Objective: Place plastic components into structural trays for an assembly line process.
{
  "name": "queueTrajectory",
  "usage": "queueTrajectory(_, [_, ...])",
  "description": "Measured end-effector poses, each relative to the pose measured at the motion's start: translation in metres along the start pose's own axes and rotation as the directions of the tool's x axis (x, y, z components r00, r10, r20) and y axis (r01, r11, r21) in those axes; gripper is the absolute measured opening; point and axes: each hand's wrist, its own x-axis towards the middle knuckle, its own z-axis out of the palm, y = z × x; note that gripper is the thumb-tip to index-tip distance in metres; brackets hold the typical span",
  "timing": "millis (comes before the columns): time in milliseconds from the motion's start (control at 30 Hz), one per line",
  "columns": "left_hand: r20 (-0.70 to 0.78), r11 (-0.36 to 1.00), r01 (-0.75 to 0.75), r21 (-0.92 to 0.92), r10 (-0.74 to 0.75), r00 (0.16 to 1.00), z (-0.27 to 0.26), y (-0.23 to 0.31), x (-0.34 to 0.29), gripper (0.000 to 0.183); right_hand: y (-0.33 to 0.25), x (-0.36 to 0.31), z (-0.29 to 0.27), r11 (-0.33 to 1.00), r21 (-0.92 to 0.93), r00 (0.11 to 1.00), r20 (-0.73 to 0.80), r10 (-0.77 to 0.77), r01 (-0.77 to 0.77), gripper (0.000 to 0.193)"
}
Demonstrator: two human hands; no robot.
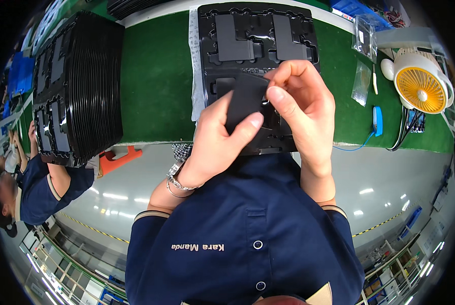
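Observation:
A flat matte-black piece (246,96) is tilted up in my left hand (218,129), with the thumb across its face and the fingers behind it. My right hand (309,109) is closed in a pinch at the piece's upper right corner. Whether anything thin lies between those fingertips is too small to tell. Both hands are above a glossy black moulded tray (205,63). In its far pockets lie a dark grey L-shaped piece (232,39) and a similar L-shaped piece (290,40) to its right. My hands hide much of the near pockets.
A tall stack of black trays (98,86) stands left on the green mat (156,76). To the right are a white-and-yellow fan (421,84), clear plastic bags (360,84), a white stick-like tool (375,80) and a blue corded object (377,120). A co-worker (49,190) is beyond the stack.

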Motion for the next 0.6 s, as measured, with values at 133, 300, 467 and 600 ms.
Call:
queueTrajectory(133, [-0.028,0.993,0.011,-0.117,-0.014,1.000,-0.008,-0.004,0.000,0.021,0.012,-0.006,-0.004,0.998,-0.066,0.997,0.073,0.015,-0.010,0.014])
queueTrajectory(300, [-0.062,0.986,-0.024,-0.166,0.014,0.998,-0.003,-0.003,0.002,0.018,0.020,-0.008,0.004,0.998,-0.046,0.994,0.096,0.052,-0.048,0.011])
queueTrajectory(467, [-0.050,0.998,-0.014,-0.059,0.011,0.999,-0.004,-0.005,0.003,0.021,0.013,-0.008,0.006,0.945,-0.292,0.988,0.083,-0.129,0.148,0.010])
queueTrajectory(600, [-0.073,0.889,-0.238,0.392,0.288,0.955,-0.003,-0.005,0.006,0.023,0.009,-0.007,0.007,0.803,-0.498,0.944,0.134,-0.301,0.327,0.010])
